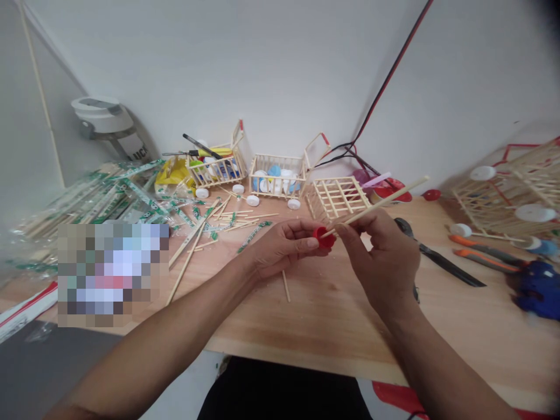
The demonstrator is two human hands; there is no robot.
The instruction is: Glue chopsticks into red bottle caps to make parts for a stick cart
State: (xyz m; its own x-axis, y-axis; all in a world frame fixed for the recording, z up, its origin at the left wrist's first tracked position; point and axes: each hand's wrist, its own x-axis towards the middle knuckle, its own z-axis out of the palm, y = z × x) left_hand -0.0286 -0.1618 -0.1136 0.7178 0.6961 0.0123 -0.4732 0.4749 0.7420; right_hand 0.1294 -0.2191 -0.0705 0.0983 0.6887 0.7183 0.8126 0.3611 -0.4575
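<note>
Red plastic bottle cap (322, 237) is pinched in the left hand (284, 248), and the right hand (376, 251) grips one thin wooden stick (376, 202) with its tip at the cap. Further out on the smooth wood tabletop (306, 326): one black knife (450, 266), two orange utility knives (485, 261), and two little stick baskets (277, 175) loaded with plastic caps.

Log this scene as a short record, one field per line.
Left hand: holds a red bottle cap
Right hand: pinches a wooden chopstick, its end at the cap
Nearby: chopstick-built cart holding white bottle caps; orange utility knives
Surface: wooden tabletop
</note>
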